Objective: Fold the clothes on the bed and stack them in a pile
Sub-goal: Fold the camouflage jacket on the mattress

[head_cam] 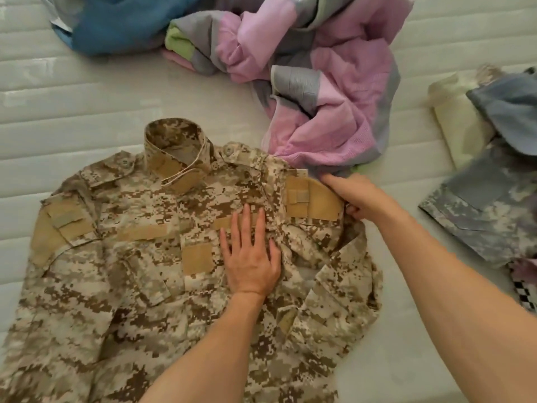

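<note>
Soft, even daylight, faint shadows, slight overall softness, wide-angle bending at the edges.

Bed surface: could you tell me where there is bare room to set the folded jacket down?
Bare mattress lies left of the camouflage jacket's collar, below the blue cloth. The right side is crowded by the pink towel and folded pile.

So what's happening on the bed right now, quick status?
Left hand flat on camo jacket. Right hand grips its sleeve by the shoulder. Pink towel touches that shoulder.
</note>
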